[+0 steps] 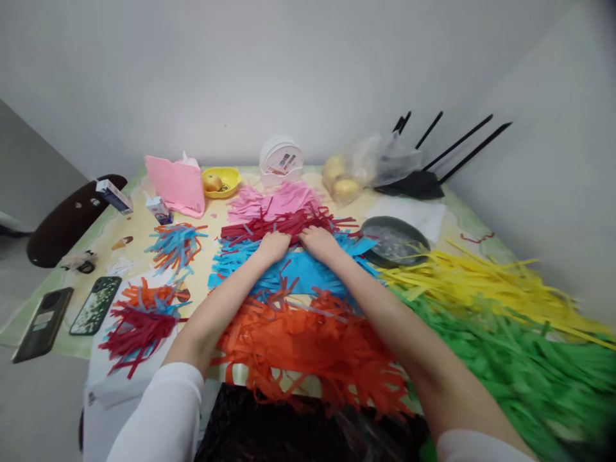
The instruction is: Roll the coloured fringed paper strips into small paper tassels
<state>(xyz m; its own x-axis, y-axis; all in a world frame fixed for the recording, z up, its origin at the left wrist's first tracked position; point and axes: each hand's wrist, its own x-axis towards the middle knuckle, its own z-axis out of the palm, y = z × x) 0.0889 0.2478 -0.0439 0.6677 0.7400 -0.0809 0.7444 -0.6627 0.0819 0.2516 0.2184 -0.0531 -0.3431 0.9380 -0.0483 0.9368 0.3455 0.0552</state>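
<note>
Both my arms reach forward over piles of cut paper strips. My left hand (273,246) and my right hand (318,241) lie side by side, fingers curled down into the dark red strips (283,224) where they meet the blue strips (308,269). The fingertips are buried in the paper. Orange strips (308,346) lie under my forearms, closest to me. Pink strips (276,200) lie beyond the red ones.
Green strips (520,366) and yellow strips (486,282) fill the right side. A dark round pan (394,240), a bag of fruit (344,179), a yellow bowl (224,181), a pink box (177,185) and a white tub (281,160) stand at the back. Two phones (94,305) lie left.
</note>
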